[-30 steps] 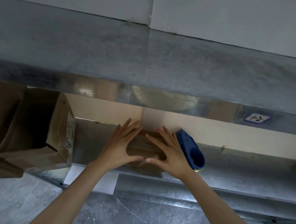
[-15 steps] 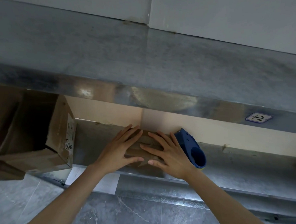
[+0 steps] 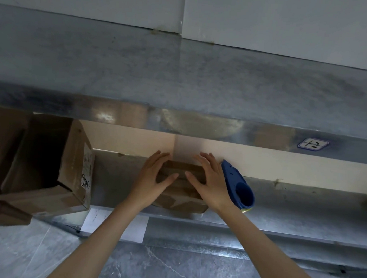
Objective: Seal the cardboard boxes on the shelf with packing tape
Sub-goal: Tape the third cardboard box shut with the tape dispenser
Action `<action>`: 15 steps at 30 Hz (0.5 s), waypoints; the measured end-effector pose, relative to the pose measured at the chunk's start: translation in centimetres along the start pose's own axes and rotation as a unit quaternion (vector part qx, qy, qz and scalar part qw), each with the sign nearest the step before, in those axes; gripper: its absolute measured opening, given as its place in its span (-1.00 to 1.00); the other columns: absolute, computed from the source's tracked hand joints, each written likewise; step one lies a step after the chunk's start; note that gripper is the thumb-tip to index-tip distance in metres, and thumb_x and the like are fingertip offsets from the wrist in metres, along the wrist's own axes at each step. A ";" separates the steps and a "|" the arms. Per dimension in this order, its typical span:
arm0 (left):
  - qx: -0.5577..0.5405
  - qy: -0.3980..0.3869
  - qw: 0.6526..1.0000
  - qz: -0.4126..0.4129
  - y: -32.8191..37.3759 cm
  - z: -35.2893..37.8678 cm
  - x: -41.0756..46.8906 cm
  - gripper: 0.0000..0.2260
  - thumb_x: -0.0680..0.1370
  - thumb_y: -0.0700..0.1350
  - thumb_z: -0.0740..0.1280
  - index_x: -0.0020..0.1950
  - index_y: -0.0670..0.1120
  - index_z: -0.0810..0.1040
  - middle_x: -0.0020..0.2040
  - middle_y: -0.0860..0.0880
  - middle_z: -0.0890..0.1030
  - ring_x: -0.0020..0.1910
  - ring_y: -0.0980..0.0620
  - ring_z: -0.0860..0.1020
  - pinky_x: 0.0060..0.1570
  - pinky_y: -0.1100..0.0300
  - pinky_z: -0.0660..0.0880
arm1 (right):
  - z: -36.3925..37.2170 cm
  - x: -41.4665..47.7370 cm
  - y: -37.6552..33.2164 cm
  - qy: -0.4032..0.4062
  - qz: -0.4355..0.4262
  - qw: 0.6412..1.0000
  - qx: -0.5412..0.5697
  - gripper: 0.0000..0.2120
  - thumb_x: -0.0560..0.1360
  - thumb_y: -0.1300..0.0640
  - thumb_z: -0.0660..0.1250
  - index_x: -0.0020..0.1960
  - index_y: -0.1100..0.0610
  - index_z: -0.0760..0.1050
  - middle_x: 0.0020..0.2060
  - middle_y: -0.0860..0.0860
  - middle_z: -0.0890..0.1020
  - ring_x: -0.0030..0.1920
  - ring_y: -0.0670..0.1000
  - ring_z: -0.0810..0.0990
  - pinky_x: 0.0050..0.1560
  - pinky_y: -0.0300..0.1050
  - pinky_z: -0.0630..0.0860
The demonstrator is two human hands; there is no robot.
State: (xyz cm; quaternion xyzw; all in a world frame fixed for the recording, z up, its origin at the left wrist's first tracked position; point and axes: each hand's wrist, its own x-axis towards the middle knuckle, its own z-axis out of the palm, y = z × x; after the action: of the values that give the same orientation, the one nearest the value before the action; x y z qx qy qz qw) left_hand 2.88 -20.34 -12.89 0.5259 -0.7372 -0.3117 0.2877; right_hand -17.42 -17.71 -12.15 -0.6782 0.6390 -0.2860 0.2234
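Small cardboard box [image 3: 182, 182] is pressed from above by left hand [image 3: 152, 177] and right hand [image 3: 211, 181], fingers straight, slightly spread, flat on its top; the lower shelf [image 3: 303, 202] lies beneath it. Blue tape dispenser [image 3: 238, 185] is parked just right of it. Judgement: flaps should be kept flush under one palm while the dispenser is fetched.

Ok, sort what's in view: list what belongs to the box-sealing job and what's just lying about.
Job: small cardboard box, with left hand and right hand on it; blue tape dispenser; large open cardboard box.
Lying about: white paper sheet; "+2" tag.
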 end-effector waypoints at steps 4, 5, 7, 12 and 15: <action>-0.067 0.035 0.996 -0.051 0.1 1.1 0.6 -0.53 0.56 -0.08 0.40 0.45 -0.09 0.39 0.45 -0.03 0.35 0.45 0.00 0.30 0.43 0.20 0.27 | 1.3 0.3 0.2 0.022 0.039 0.998 0.037 -0.47 0.52 -0.13 0.36 0.44 -0.04 0.33 0.40 -0.06 0.31 0.40 0.00 0.29 0.33 -0.13 0.35; -0.076 0.038 0.995 -0.051 -0.1 1.3 0.7 -0.54 0.55 -0.12 0.42 0.42 -0.10 0.41 0.39 -0.02 0.38 0.38 0.01 0.37 0.34 0.35 0.31 | 1.5 0.3 0.2 0.030 0.036 0.998 0.043 -0.47 0.51 -0.11 0.39 0.42 -0.02 0.36 0.37 -0.05 0.34 0.36 0.00 0.32 0.30 -0.13 0.37; -0.084 0.050 0.994 -0.049 -0.4 1.5 0.8 -0.57 0.51 -0.15 0.45 0.36 -0.11 0.45 0.27 0.01 0.41 0.24 0.07 0.43 0.14 0.55 0.30 | 1.7 0.4 0.3 0.042 0.033 0.997 0.058 -0.48 0.48 -0.07 0.44 0.38 0.00 0.40 0.32 -0.05 0.38 0.31 -0.01 0.35 0.29 -0.07 0.41; -0.134 0.072 0.987 -0.055 -0.6 1.5 0.5 -0.61 0.49 -0.17 0.48 0.26 0.00 0.45 0.21 0.00 0.46 0.11 0.36 0.42 0.06 0.58 0.31 | 1.4 -0.3 0.1 0.073 0.057 0.981 0.173 -0.44 0.43 -0.04 0.50 0.35 -0.13 0.35 0.27 -0.18 0.38 0.26 -0.26 0.36 0.23 -0.41 0.34; -0.174 0.084 0.978 -0.076 -0.8 1.7 0.1 -0.59 0.51 -0.16 0.47 0.31 -0.03 0.44 0.23 0.02 0.47 0.16 0.37 0.42 0.11 0.54 0.33 | 1.6 -0.8 0.4 0.091 0.102 0.963 0.233 -0.39 0.44 0.03 0.50 0.39 -0.13 0.30 0.28 -0.20 0.42 0.26 -0.34 0.35 0.30 -0.34 0.33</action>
State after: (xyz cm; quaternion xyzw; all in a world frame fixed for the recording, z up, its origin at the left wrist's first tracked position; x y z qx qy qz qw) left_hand 2.09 -20.38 -14.61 0.5470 -0.6026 -0.4106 0.4111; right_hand -16.60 -17.10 -13.70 -0.5099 0.6382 -0.4631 0.3439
